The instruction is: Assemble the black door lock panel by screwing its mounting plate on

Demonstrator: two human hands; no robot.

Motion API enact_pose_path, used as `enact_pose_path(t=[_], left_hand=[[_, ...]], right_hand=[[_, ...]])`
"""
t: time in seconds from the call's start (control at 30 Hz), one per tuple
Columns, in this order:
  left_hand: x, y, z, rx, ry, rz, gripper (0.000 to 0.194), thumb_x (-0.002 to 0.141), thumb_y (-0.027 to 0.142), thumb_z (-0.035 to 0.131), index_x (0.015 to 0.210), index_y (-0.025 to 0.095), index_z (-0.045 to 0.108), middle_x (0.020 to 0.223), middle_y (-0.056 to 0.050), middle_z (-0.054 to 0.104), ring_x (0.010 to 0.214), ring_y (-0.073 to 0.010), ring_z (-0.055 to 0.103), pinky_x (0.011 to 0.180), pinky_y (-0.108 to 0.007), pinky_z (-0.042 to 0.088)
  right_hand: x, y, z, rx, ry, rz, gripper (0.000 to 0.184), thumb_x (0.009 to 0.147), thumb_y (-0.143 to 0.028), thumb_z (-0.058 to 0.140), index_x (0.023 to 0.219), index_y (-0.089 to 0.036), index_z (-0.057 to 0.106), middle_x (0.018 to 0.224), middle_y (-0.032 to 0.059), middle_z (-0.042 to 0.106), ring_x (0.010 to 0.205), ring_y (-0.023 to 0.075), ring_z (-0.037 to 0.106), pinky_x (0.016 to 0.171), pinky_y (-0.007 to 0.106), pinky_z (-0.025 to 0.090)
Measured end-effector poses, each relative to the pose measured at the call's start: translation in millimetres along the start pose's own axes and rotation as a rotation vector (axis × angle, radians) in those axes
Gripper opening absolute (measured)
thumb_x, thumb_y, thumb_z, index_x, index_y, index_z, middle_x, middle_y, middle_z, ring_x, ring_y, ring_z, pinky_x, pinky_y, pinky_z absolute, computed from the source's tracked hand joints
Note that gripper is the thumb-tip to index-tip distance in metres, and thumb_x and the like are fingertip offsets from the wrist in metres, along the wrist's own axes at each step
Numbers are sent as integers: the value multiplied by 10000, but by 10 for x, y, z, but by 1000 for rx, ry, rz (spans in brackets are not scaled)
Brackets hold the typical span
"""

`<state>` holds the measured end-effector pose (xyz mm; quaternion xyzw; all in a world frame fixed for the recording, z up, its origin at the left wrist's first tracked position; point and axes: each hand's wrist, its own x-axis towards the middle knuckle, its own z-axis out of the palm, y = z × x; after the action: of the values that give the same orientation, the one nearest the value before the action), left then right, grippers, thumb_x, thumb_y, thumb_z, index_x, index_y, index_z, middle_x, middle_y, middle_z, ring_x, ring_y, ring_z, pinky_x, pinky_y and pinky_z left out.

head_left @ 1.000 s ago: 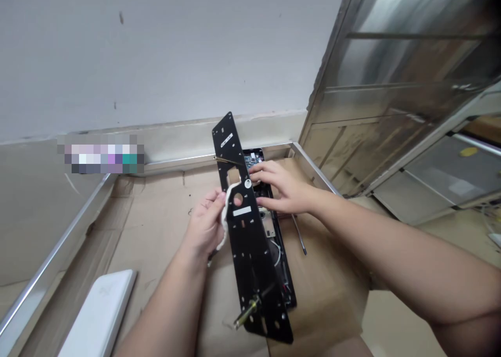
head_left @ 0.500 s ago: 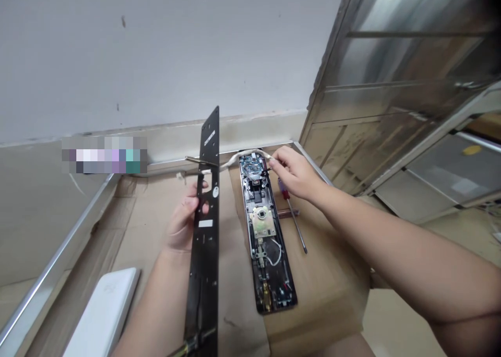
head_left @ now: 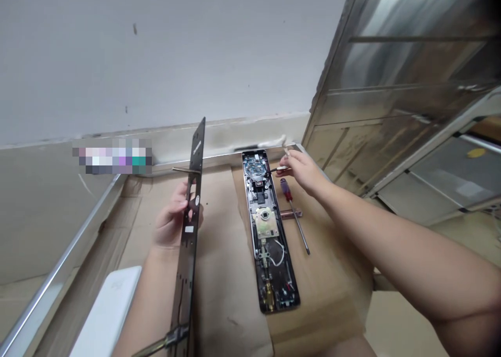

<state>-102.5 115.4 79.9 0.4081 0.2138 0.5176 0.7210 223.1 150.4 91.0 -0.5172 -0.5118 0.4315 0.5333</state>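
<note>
A long black metal plate (head_left: 188,252) stands on edge at the left, with my left hand (head_left: 170,218) closed around it by its cut-outs. A thin metal rod (head_left: 180,169) sticks out near its upper part, and a brass-coloured post (head_left: 156,345) near its lower end. My right hand (head_left: 304,175) pinches a pale sheathed cable (head_left: 284,143), whose end rises above the fingers. Between my hands lies the open black door-lock housing (head_left: 287,258), apart from the plate. It shows a blue circuit board (head_left: 254,166) and a square metal mechanism (head_left: 266,224).
A screwdriver (head_left: 299,224) lies right of the housing, across a brownish cylinder (head_left: 287,214). Cardboard (head_left: 223,273) covers the table, with a white slab-like object (head_left: 107,310) at left. A wall (head_left: 219,59) stands behind, a metal door (head_left: 352,101) at right.
My left hand has moved the plate left, away from the housing. The cable, which stretched across to the plate, has come away from it and now stays at my right hand.
</note>
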Motion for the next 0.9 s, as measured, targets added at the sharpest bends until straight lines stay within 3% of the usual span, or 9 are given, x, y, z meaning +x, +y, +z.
enact_pose_path(t=[0.2,0.4,0.5,0.57,0.67,0.8,0.9], left_hand=[[76,-67,-87,182,40,-188,510,745,173,758,1182,249,507,750,29,646,629,-141,667,535,-224,559],[130,-190,-182,396,49,-452,527,793,266,766,1214,254,449,835,-36,727,793,-219,742,629,-313,617],[141,-244,-204,475,92,-523,522,802,252,750,1230,246,450,881,-61,741,855,-232,756,685,-337,626],[154,-290,-210,520,137,-541,500,789,219,746,1207,229,472,886,-67,739,824,-219,757,664,-310,618],[175,-355,-241,661,230,-520,491,720,197,789,1143,190,539,811,-50,713,692,-208,734,597,-297,597],[194,-375,-308,1001,297,-475,501,671,281,825,1107,179,600,607,23,604,448,-189,596,445,-290,469],[209,-351,-291,1205,344,-394,432,656,316,827,1019,180,636,546,44,551,413,-158,499,445,-264,349]], right_hand=[[-41,-7,12,-60,2,-32,282,819,-276,635,692,-222,389,730,-24,548,668,136,644,720,357,591],[-139,-114,-15,-510,-60,-178,174,840,-354,645,774,-211,571,710,3,599,655,162,562,626,333,453],[-89,-22,-25,-425,-145,-83,211,789,-393,710,823,-203,623,668,2,603,565,152,529,571,329,428],[-40,63,-22,-331,-184,-36,256,743,-386,755,893,-202,658,702,13,636,552,152,539,559,333,445],[12,137,0,-310,-151,-90,260,717,-346,772,918,-198,700,762,32,673,638,168,591,625,346,485],[52,137,32,-460,-124,-200,186,752,-283,728,916,-196,738,803,31,649,707,168,602,707,359,508],[93,140,37,-637,-164,-310,164,755,-252,730,902,-189,767,929,46,554,757,157,573,762,378,529]])
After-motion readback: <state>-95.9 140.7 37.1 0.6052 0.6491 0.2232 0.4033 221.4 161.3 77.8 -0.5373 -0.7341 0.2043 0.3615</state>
